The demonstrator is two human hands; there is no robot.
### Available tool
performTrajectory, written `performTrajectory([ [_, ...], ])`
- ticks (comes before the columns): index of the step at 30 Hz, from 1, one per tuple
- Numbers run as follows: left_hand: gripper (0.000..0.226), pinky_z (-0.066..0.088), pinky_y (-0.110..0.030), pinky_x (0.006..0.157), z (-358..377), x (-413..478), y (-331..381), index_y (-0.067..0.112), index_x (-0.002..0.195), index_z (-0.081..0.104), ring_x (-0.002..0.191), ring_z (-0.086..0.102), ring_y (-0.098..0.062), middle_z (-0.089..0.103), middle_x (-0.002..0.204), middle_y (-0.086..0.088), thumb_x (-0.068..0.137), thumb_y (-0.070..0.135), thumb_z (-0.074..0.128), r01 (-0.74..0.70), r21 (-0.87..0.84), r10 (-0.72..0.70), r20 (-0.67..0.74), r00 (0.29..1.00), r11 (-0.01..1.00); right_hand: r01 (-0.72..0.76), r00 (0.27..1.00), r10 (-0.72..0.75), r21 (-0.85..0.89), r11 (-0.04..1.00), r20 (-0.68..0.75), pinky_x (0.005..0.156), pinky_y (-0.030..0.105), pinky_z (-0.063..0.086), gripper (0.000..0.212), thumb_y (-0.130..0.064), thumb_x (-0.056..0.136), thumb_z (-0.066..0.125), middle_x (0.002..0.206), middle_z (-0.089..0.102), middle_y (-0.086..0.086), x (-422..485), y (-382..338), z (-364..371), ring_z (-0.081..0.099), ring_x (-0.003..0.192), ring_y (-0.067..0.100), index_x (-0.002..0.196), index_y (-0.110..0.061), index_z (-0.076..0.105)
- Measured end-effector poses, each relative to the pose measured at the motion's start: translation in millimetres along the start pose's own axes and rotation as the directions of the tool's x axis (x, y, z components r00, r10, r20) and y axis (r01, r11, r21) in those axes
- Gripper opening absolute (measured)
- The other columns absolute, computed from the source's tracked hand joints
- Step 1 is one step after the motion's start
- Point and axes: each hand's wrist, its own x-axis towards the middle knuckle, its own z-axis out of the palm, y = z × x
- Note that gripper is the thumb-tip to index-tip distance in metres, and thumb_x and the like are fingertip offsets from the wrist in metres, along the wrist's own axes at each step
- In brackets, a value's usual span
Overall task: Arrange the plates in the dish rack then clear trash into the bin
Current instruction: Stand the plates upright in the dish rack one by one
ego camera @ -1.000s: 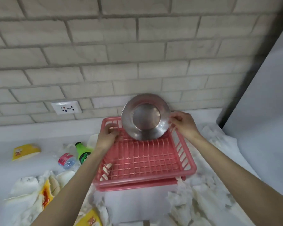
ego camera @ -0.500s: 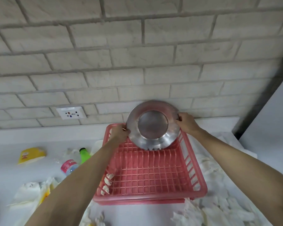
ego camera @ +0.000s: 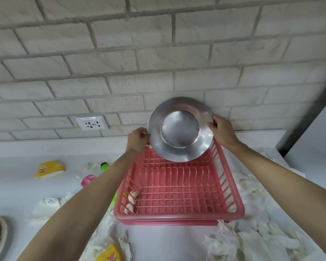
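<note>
Two hands now pinch the steel plate [ego camera: 180, 129] by its rim: your left hand [ego camera: 137, 140], a second ago on the dish rack [ego camera: 179, 217], joins your right hand [ego camera: 223, 132]. Plate stands upright at the rack's far end, unreleased.

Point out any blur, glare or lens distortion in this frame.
Head view: the wide lens bows the mortar lines of the wall; the plate shows soft glare on its lower rim and a smeared upper right edge; tissues near the bottom look soft; light is even, shadows faint.
</note>
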Motion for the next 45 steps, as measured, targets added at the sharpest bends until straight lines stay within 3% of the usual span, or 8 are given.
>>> performTrajectory([
  [11,0.016,0.057,-0.033,0.051,-88,-69,-23,0.005,0.099,0.065,0.063,0.058,-0.022,0.061,0.072,-0.004,0.101,0.009,0.05,0.057,-0.197,-0.083,-0.128,0.988,0.979,-0.032,0.998,0.019,0.225,0.974,0.057,0.062,0.03,0.027,0.025,-0.021,0.104,0.043,0.087,0.054,0.005,-67,-83,38,0.052,0.08,0.023,0.098,0.001,0.054],
  [14,0.018,0.05,-0.023,0.044,-120,-104,-43,0.007,0.1,0.066,0.062,0.057,-0.019,0.061,0.075,-0.006,0.102,0.009,0.048,0.093,-0.22,-0.133,-0.178,0.975,0.971,-0.083,0.984,0.03,0.307,0.948,0.174,0.048,0.024,0.041,0.026,-0.028,0.104,0.041,0.084,0.062,0.011,-89,-112,60,0.061,0.059,0.016,0.104,-0.005,0.054],
  [20,0.027,0.055,-0.038,0.052,-195,-173,-93,0.016,0.103,0.072,0.062,0.058,-0.019,0.066,0.077,-0.006,0.101,0.01,0.046,0.134,-0.213,-0.183,-0.229,0.956,0.968,-0.088,0.94,-0.074,0.447,0.89,0.332,0.036,0.023,0.041,0.016,-0.022,0.105,0.043,0.071,0.061,0.007,-133,-171,115,0.055,0.038,0.004,0.11,-0.015,0.055],
  [25,0.029,0.049,-0.034,0.048,-266,-223,-144,0.011,0.108,0.071,0.06,0.055,-0.023,0.063,0.077,-0.015,0.1,0.006,0.043,0.212,-0.204,-0.266,-0.292,0.919,0.956,-0.069,0.901,-0.129,0.431,0.9,0.415,0.044,0.014,0.043,0.015,-0.017,0.103,0.047,0.078,0.064,0.003,-167,-232,181,0.059,0.049,-0.002,0.106,-0.01,0.06],
  [32,0.022,0.038,-0.016,0.045,-382,-278,-234,0.003,0.1,0.067,0.051,0.049,-0.01,0.056,0.071,-0.018,0.102,0.012,0.047,0.305,-0.164,-0.346,-0.398,0.85,0.938,-0.101,0.792,-0.131,0.34,0.935,0.596,0.058,0.043,0.051,0.011,-0.023,0.097,0.058,0.078,0.068,0.011,-217,-328,311,0.063,0.054,0.011,0.091,-0.013,0.057],
  [36,0.014,0.042,-0.012,0.053,-440,-297,-283,0.02,0.103,0.071,0.062,0.058,-0.002,0.064,0.07,0.004,0.097,0.017,0.059,0.356,-0.057,-0.336,-0.494,0.802,0.933,-0.137,0.728,-0.099,0.285,0.949,0.679,0.054,0.042,0.052,0.013,-0.021,0.095,0.058,0.087,0.069,0.014,-243,-373,377,0.064,0.064,0.031,0.096,-0.008,0.056],
  [41,0.013,0.051,-0.039,0.068,-490,-302,-333,0.026,0.096,0.07,0.071,0.061,-0.029,0.064,0.072,-0.013,0.094,0.018,0.059,0.447,0.042,-0.371,-0.489,0.789,0.894,-0.024,0.675,-0.091,0.145,0.989,0.732,0.061,0.04,0.054,0.021,-0.027,0.097,0.052,0.092,0.063,0.014,-263,-414,434,0.061,0.073,0.03,0.097,-0.006,0.055],
  [45,0.011,0.055,-0.044,0.063,-508,-298,-359,0.018,0.092,0.07,0.054,0.056,-0.021,0.066,0.068,-0.014,0.094,0.019,0.059,0.488,0.113,-0.402,-0.424,0.811,0.865,0.122,0.654,-0.086,0.008,0.993,0.752,0.076,0.036,0.044,0.029,-0.03,0.098,0.05,0.107,0.061,0.015,-269,-425,459,0.057,0.097,0.033,0.112,-0.005,0.054],
])
